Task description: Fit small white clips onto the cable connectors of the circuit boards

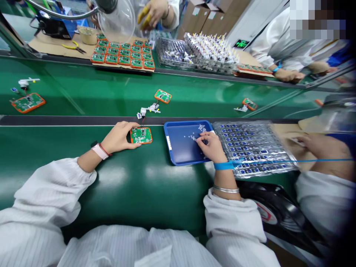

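Observation:
My left hand (119,137) grips an orange-framed green circuit board (141,135) by its left side, thumb below and fingers above, on the green work surface. A short wire leads from the board to a white plastic part (143,112) behind it. Over a blue tray (180,157) hangs my right hand (210,145), its thumb and index finger pinched together near some tiny whitish pieces (191,137). Whatever sits between those fingertips is too small to make out. More of the tiny pieces (202,128) lie at the tray's back right corner.
Right of the blue tray is a clear plastic tray (250,148) of small blue-and-white parts. Circuit boards (29,102) lie on the green belt (97,96) behind. A co-worker's hand (322,146) is at far right; others work across. A black fan (278,211) stands beside my right arm.

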Available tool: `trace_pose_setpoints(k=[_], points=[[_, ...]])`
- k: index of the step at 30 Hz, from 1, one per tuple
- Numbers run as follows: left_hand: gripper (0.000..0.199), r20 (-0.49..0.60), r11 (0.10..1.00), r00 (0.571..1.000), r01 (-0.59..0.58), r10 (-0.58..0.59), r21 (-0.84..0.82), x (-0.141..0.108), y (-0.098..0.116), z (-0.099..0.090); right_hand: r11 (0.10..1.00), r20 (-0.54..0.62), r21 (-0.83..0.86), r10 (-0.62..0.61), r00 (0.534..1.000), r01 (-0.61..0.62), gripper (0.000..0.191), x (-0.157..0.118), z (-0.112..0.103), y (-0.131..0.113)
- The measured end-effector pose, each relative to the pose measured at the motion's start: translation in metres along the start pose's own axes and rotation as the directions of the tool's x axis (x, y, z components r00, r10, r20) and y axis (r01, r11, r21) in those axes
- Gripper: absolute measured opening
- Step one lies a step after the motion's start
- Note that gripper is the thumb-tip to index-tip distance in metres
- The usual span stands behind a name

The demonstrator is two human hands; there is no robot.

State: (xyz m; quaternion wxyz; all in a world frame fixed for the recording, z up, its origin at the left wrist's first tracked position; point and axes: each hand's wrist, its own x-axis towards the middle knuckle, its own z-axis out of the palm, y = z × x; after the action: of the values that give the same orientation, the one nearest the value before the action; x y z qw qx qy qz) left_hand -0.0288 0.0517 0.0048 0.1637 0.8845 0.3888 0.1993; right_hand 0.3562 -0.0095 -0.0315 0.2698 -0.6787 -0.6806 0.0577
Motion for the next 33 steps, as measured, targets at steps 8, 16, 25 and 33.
trace_pose_setpoints(k=[8,16,25,33], points=[[0.053,0.12,0.985,0.99,-0.057,0.077,-0.163,-0.042,0.03,0.005,0.995,-0.012,0.086,-0.05,0.999,0.051,0.015,-0.003,-0.011,-0.064],[0.015,-0.046,0.914,0.999,-0.005,-0.015,-0.406,-0.025,0.049,0.014,0.844,0.17,0.506,-0.299,0.939,0.177,0.011,-0.031,0.048,-0.181],[0.008,-0.007,0.901,0.991,0.122,-0.137,-0.417,-0.025,0.048,0.018,0.836,0.254,0.546,-0.231,0.939,0.058,0.013,-0.028,0.056,-0.179],[0.011,0.126,0.894,0.968,0.249,-0.217,-0.374,-0.015,0.047,0.013,0.864,0.339,0.503,-0.21,0.917,0.012,0.015,-0.021,0.061,-0.185]])
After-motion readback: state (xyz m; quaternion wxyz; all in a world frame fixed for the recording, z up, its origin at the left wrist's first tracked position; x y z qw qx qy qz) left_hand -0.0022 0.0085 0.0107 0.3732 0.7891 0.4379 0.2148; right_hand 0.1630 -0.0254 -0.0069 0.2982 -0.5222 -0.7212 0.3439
